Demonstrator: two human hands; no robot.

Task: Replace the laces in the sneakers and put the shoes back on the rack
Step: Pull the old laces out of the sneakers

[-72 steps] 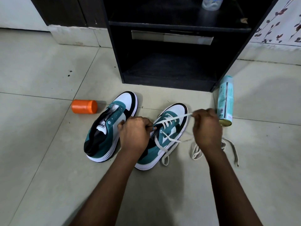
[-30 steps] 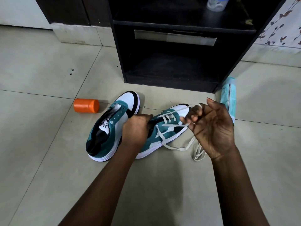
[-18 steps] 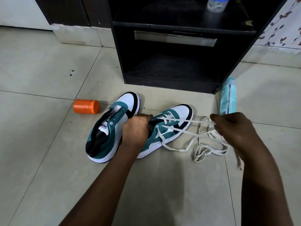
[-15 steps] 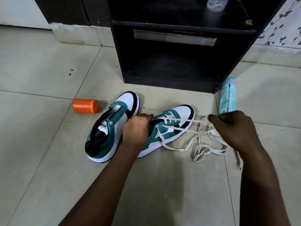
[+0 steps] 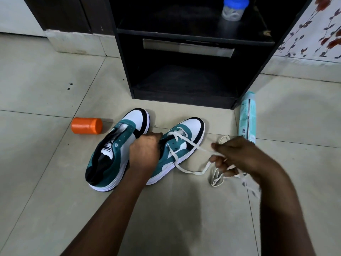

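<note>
Lace (image 5: 186,143), limp and light, trails from the right sneaker (image 5: 177,145), which lies in front of the rack (image 5: 184,100) beside the unlaced sneaker (image 5: 114,148). The left hand (image 5: 145,154) grips its collar; the right hand (image 5: 238,157) pinches the lace, best taken near the stiff tip.

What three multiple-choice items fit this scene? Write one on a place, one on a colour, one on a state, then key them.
1. Where does the orange container lie?
A. on the floor left of the sneakers
B. on the rack shelf
C. inside a sneaker

2. What colour is the jar's lid?
A. red
B. blue
C. black

3. What is the right hand doing?
A. resting flat
B. holding the spray can
C. gripping the white lace

Key: A, it lies on tile beside the unlaced sneaker; B, blue lid atop clear jar; C, fingers curl round the lace.
</note>
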